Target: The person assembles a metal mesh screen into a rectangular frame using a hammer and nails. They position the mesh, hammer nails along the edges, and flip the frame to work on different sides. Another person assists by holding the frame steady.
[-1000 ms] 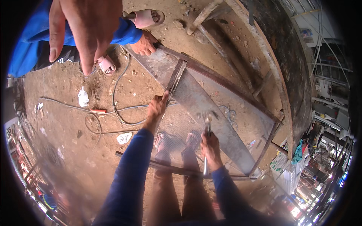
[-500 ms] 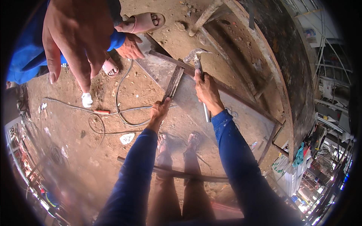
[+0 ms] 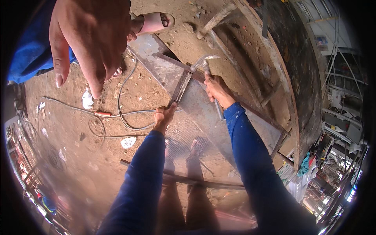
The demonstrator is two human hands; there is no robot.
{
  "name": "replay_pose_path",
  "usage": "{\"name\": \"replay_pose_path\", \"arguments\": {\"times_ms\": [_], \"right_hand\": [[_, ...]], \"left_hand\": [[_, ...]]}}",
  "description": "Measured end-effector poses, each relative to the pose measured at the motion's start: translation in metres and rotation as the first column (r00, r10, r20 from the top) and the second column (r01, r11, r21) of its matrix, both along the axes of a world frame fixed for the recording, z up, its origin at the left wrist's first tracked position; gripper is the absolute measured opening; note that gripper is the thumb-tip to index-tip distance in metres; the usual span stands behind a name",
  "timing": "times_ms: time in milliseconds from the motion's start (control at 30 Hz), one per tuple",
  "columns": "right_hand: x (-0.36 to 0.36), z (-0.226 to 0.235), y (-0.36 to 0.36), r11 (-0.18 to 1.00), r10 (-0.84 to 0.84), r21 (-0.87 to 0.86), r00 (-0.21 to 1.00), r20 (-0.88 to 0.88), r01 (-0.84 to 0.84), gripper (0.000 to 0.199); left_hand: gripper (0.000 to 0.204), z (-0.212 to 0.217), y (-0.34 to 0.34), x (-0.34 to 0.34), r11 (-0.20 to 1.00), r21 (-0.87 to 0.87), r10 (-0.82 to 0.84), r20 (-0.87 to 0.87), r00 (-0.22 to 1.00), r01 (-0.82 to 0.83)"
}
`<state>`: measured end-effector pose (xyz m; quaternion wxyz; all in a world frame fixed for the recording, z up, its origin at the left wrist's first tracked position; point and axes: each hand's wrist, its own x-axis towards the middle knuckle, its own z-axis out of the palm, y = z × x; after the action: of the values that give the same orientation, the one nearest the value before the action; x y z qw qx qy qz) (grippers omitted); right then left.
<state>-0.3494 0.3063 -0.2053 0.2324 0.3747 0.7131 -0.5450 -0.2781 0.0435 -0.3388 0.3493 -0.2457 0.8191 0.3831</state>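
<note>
My right hand [image 3: 218, 91] is wrapped round the handle of a claw hammer [image 3: 206, 64]. The hammer's head is at the far end of a short steel bar [image 3: 181, 87]; whether they touch I cannot tell. That bar lies across a rusty metal sheet [image 3: 203, 109], its far end against the sheet's raised edge strip [image 3: 250, 106]. Closed on the bar's near end is my left hand [image 3: 164, 115]. At the upper left, another person's hand [image 3: 88, 43] hangs close to the camera, fingers pointing down.
A dark curved slab [image 3: 303, 74] with rusty legs [image 3: 217, 20] stands to the right. Cable [image 3: 119, 98] loops over the dirt floor at the left. A long thin bar [image 3: 207, 182] lies across in front of my feet. The other person's sandaled foot [image 3: 152, 23] is at the top.
The hammer head has come down and left to the bar's far end. The other person's second hand no longer shows at the sheet's far corner; their nearer hand has shifted slightly right.
</note>
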Motion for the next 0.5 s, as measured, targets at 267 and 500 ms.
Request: {"name": "replay_pose_path", "arguments": {"times_ms": [267, 500], "right_hand": [[-0.023, 0.033, 0.018, 0.998, -0.027, -0.067, 0.996, -0.087, 0.021, 0.065], [-0.011, 0.022, 0.01, 0.978, 0.165, -0.145, 0.981, 0.103, -0.149, 0.064]], "left_hand": [[0.073, -0.001, -0.002, 0.004, 0.994, 0.088, 0.062, -0.021, 0.998, -0.06], [0.072, -0.014, -0.003, 0.009, 0.997, 0.055, 0.056, -0.091, 0.994, -0.051]]}}
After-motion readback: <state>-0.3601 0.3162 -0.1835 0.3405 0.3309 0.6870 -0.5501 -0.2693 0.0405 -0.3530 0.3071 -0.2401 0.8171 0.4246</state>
